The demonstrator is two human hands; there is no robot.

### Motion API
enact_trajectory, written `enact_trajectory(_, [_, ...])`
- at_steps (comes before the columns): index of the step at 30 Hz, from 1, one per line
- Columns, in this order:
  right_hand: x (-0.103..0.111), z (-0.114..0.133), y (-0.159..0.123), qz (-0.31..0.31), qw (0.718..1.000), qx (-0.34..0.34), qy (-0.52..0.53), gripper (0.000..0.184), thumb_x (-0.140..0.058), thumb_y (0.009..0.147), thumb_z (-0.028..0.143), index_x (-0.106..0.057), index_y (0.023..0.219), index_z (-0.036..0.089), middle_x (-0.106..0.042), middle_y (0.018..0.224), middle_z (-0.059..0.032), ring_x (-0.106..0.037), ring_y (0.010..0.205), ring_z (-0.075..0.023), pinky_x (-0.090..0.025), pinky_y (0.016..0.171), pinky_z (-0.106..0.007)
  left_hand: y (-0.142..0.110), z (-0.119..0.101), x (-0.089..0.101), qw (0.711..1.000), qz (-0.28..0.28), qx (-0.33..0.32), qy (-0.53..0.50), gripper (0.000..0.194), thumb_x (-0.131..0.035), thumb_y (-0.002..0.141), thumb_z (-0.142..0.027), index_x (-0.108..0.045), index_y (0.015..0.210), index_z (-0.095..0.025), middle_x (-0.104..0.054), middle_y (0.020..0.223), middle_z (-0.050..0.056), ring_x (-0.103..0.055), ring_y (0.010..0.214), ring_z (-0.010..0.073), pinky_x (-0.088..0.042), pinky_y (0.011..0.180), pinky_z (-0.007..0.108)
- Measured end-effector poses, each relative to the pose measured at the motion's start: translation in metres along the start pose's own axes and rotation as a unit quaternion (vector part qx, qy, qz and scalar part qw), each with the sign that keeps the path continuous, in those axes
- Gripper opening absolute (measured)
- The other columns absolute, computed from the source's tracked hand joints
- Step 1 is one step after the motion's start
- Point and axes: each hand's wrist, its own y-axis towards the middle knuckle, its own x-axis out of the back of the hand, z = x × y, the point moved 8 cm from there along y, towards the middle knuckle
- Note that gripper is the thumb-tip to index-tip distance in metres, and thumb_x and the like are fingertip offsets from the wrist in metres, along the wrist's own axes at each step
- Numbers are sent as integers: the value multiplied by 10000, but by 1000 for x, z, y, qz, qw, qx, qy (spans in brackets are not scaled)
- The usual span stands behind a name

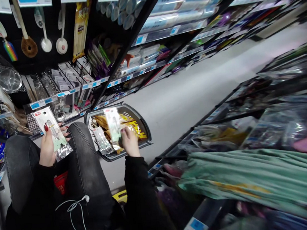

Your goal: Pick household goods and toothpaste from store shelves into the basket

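My left hand (47, 145) grips a clear plastic packet (52, 130) with a white and green card and a slim metal item inside, whose kind I cannot make out. It is held above my knees, tilted. In my right hand (130, 140) is a similar white and green carded packet (112, 124), pinched near its lower right corner and blurred. That packet is over a dark shopping basket (148, 139) on the floor. Inside the basket lie yellow packages (131, 122) and another small clear packet (102, 139).
Kitchen tools hang on the left rack, among them a brush (29, 46) and a strainer (8, 79). Shelves with price labels (92, 84) run along the aisle floor (173, 91). Green fabric (251, 170) bulges from the right shelf. White earphones (81, 216) dangle over my lap.
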Motion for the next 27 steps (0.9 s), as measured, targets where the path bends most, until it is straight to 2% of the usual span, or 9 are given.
enact_trajectory(2, [-31, -34, 6, 64, 988, -59, -130, 265, -299, 923, 269, -541, 930, 162, -618, 874, -89, -564, 837, -194, -403, 710, -274, 0, 1, -1, 1000, 5, -1, 0, 520, -507, 853, -560, -633, 1025, -85, -722, 896, 151, -705, 784, 225, -597, 675, 346])
enact_trajectory(4, [-61, -56, 5, 102, 975, -90, -176, 276, -333, 931, 260, -573, 1014, 151, -648, 917, -113, -589, 852, -206, -402, 721, -282, 0, 1, -2, 1000, 9, -3, -1, 521, -506, 851, -565, -633, 1015, -87, -722, 889, 149, -705, 760, 221, -598, 663, 345])
enact_trajectory(8, [-99, -80, 1, 106, 960, -124, -228, 320, -320, 956, 265, -573, 1087, 119, -654, 985, -164, -620, 886, -236, -405, 744, -317, -1, 3, -3, 1000, 10, -3, -2, 515, -491, 860, -563, -631, 1010, -90, -722, 884, 142, -701, 724, 214, -599, 645, 345])
enact_trajectory(12, [-109, -92, 3, 75, 948, -148, -272, 371, -304, 967, 304, -516, 1151, 62, -613, 1071, -224, -616, 970, -281, -411, 776, -352, 0, 4, -3, 1000, 6, -3, 3, 506, -493, 859, -563, -632, 1002, -98, -723, 885, 139, -701, 733, 211, -598, 657, 340])
enact_trajectory(18, [-107, -95, 3, 40, 938, -162, -305, 418, -285, 967, 351, -516, 1113, 35, -614, 1010, -242, -608, 960, -297, -404, 806, -391, 1, 8, -6, 1000, 1, 14, 11, 516, -471, 867, -567, -630, 999, -94, -723, 876, 144, -697, 720, 213, -598, 662, 360])
enact_trajectory(20, [-107, -89, 1, 30, 939, -146, -311, 454, -309, 954, 421, -524, 1104, 50, -603, 1040, -242, -560, 1042, -322, -391, 841, -408, 1, 9, -6, 1000, 1, 17, 10, 509, -467, 872, -560, -630, 1002, -95, -723, 873, 142, -697, 715, 214, -598, 664, 370])
enact_trajectory(23, [-118, -75, -1, 38, 942, -81, -325, 562, -459, 865, 547, -507, 1164, 73, -549, 1151, -240, -476, 1125, -347, -373, 879, -436, 1, 9, -6, 1000, 0, 18, 6, 492, -463, 882, -542, -631, 993, -94, -723, 874, 140, -698, 717, 218, -598, 663, 378])
enact_trajectory(27, [-138, -72, -4, 65, 933, -43, -351, 653, -529, 834, 469, -407, 1308, 37, -484, 1223, -261, -440, 1121, -347, -386, 863, -448, 1, 8, -4, 1000, 1, 16, 7, 490, -468, 876, -550, -637, 990, -104, -723, 888, 139, -701, 753, 221, -597, 671, 361])
